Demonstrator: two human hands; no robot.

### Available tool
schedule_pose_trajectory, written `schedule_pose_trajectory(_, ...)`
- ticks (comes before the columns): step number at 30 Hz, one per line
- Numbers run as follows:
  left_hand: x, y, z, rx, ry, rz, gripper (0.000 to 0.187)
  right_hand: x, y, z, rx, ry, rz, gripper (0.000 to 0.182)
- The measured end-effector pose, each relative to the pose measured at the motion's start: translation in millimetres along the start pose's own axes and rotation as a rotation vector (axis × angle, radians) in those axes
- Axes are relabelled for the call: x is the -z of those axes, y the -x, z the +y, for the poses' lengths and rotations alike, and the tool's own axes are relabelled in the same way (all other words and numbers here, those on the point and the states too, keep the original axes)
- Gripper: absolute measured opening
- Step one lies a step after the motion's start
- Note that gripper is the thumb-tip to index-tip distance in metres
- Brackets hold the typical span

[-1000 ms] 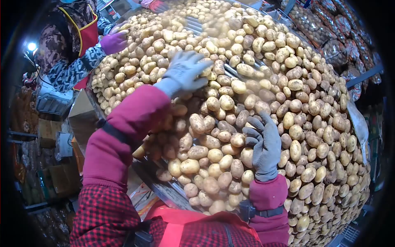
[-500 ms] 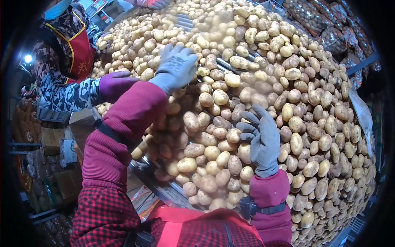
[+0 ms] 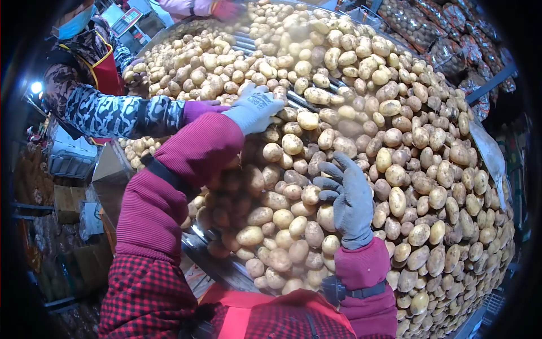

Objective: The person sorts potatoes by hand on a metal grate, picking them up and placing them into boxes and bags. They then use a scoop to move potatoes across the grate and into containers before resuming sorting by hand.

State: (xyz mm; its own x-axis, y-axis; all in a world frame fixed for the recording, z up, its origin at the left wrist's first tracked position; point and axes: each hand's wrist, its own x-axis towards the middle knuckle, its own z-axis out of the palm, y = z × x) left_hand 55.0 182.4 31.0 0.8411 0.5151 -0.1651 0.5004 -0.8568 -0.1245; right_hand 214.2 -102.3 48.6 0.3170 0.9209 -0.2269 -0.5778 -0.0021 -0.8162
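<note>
A large heap of potatoes (image 3: 418,234) spreads around both hands. My left hand (image 3: 257,110), in a light grey glove, rests on potatoes near the middle of the heap, left of some metal rollers (image 3: 299,101). Its fingers are bent but apart, with no potato visibly gripped; the fingertips are partly hidden. Lower right, my right hand (image 3: 351,200), in a darker grey glove, hovers over or touches the potatoes. Its fingers are spread, and nothing shows between them.
At the left, a co-worker in a camouflage sleeve (image 3: 124,113) reaches in behind my left forearm. Another person's red-gloved hand (image 3: 227,10) is at the top. Bagged potatoes (image 3: 451,53) stand upper right. A white crate (image 3: 72,153) and cardboard boxes (image 3: 69,202) are at the left.
The view has shifted slightly. My left hand has moved right and down, its fingers more bent. My right hand stays spread. The co-worker's arm reaches farther right, and the red-gloved hand has moved right.
</note>
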Motion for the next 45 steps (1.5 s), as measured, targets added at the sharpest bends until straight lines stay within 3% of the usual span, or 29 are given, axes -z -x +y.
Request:
schedule_pose_trajectory(3,-12,8,-5,0.001,-0.006,0.018,0.045,-1,0,-1,-0.013,-0.03,-0.007,0.057)
schedule_pose_trajectory(5,-22,8,-7,-0.026,-0.024,0.19,0.048,-1,0,-2,-0.012,-0.023,-0.004,0.057)
schedule_pose_trajectory(9,-14,5,-4,0.063,0.076,0.077,0.048,-3,0,-4,0.0,0.031,-0.008,0.059)
schedule_pose_trajectory(10,-22,9,-8,0.016,0.093,0.214,0.044,-3,1,-4,0.003,0.019,-0.006,0.059)
schedule_pose_trajectory(11,-21,13,-10,0.019,0.092,0.217,0.044,-4,1,-5,0.004,0.006,-0.006,0.058)
schedule_pose_trajectory(13,-22,21,-11,0.089,0.393,0.433,0.041,-6,-1,-8,-0.022,0.002,0.008,0.057)
schedule_pose_trajectory(15,7,40,14,0.159,0.542,0.499,0.042,-7,2,-10,-0.05,0.0,0.029,0.056)
schedule_pose_trajectory(17,27,51,36,-0.045,0.731,0.637,0.047,-9,2,-10,0.052,0.055,-0.008,0.055)
schedule_pose_trajectory(21,56,73,114,-0.303,0.774,0.684,0.058,-15,2,-1,0.398,0.283,-0.1,0.057)
schedule_pose_trajectory(22,56,78,128,-0.314,0.749,0.709,0.063,-5,-3,4,0.294,0.088,-0.089,0.055)
schedule_pose_trajectory(23,55,84,140,-0.328,0.724,0.735,0.068,16,-4,11,0.569,0.641,-0.137,0.056)
schedule_pose_trajectory(25,48,100,143,-0.318,0.727,0.705,0.075,4,-3,4,0.131,-0.236,0.034,0.059)
schedule_pose_trajectory(26,45,111,139,-0.269,0.65,0.643,0.075,2,1,3,0.129,-0.24,0.036,0.059)
schedule_pose_trajectory(28,14,125,122,-0.186,0.377,0.537,0.075,-1,6,2,0.544,0.445,-0.124,0.061)
schedule_pose_trajectory(31,-19,148,88,-0.185,0.122,0.412,0.061,2,6,-2,0.55,0.573,-0.151,0.06)
schedule_pose_trajectory(34,-15,162,73,-0.064,0.161,0.528,0.059,5,5,4,0.536,0.532,-0.141,0.059)
schedule_pose_trajectory(37,-27,166,63,-0.062,0.148,0.476,0.059,8,4,6,0.495,0.477,-0.12,0.061)
schedule_pose_trajectory(39,-24,171,57,-0.058,0.169,0.508,0.05,5,7,3,0.511,0.6,-0.082,0.062)
schedule_pose_trajectory(43,-15,184,31,0.015,-0.016,0.476,0.034,9,5,5,0.415,0.502,-0.073,0.064)
schedule_pose_trajectory(45,-20,183,4,0.116,-0.047,0.615,0.032,7,6,3,0.411,0.535,-0.069,0.064)
